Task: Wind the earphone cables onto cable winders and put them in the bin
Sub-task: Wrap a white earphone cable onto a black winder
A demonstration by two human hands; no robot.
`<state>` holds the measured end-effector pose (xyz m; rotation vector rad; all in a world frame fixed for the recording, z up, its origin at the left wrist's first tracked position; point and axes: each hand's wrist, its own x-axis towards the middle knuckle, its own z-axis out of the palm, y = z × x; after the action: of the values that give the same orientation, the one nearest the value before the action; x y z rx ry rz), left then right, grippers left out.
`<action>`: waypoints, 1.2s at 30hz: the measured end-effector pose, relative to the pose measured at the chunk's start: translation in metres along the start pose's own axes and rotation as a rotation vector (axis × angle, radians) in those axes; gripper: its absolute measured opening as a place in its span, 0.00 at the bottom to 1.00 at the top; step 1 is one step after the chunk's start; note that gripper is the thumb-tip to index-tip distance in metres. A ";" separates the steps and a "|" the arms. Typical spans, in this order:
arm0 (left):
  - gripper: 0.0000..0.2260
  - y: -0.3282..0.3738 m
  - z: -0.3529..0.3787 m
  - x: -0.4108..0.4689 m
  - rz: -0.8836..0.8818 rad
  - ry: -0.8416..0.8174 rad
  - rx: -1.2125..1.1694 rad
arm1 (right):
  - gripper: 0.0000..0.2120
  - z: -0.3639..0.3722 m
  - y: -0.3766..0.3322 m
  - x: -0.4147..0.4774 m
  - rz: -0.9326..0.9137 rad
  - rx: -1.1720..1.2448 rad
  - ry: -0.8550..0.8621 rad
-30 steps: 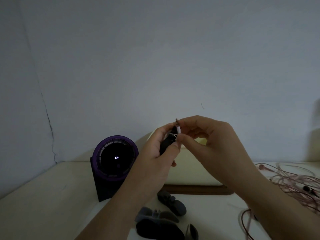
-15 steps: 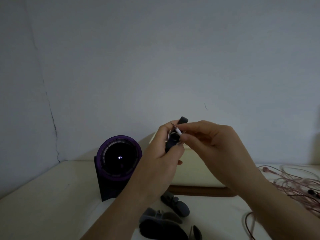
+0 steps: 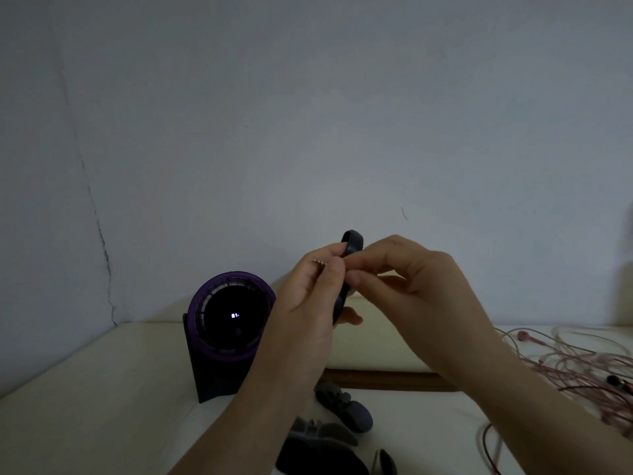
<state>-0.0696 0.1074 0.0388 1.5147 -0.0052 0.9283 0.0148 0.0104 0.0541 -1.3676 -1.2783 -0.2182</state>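
Black, tipping upright now: pinching winder (image 3: pixel 352 242) and plug (image 3: pixel 319 262) with left hand (image 3: pixel 305 303), pinching its middle with right hand (image 3: pixel 414 286) (wrap probably finishing).

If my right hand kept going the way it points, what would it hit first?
The dark cable winder, which the right hand seems to touch; behind it, the left hand holding it.
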 end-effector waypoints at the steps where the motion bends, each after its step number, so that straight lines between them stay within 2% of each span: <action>1: 0.09 0.000 0.000 -0.001 0.015 0.008 -0.015 | 0.10 0.000 0.000 0.000 0.024 0.070 0.007; 5: 0.14 0.001 0.003 0.001 0.047 0.031 -0.088 | 0.10 -0.002 -0.001 0.001 0.076 0.248 0.023; 8: 0.08 0.001 0.003 0.002 0.061 0.045 -0.115 | 0.07 -0.002 -0.001 0.001 0.116 0.311 0.035; 12: 0.09 -0.001 0.004 0.002 0.099 0.067 -0.104 | 0.03 0.002 0.003 0.001 0.189 0.345 0.060; 15: 0.09 -0.002 0.003 0.002 0.133 0.069 -0.067 | 0.07 0.004 0.008 0.002 0.264 0.429 0.048; 19: 0.11 -0.001 0.004 0.001 0.197 0.061 -0.018 | 0.19 0.004 0.009 0.002 0.273 0.575 -0.013; 26: 0.10 -0.002 0.001 0.000 0.228 0.010 0.060 | 0.22 -0.004 0.014 0.004 0.282 0.631 -0.102; 31: 0.12 -0.003 0.004 -0.002 0.266 0.012 0.082 | 0.22 -0.002 0.012 0.004 0.246 0.657 -0.075; 36: 0.14 0.000 0.005 -0.002 0.297 0.034 0.043 | 0.22 0.001 0.010 0.003 0.173 0.543 -0.060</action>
<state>-0.0679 0.1024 0.0384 1.5634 -0.1908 1.1963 0.0236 0.0157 0.0505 -1.0086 -1.1499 0.2766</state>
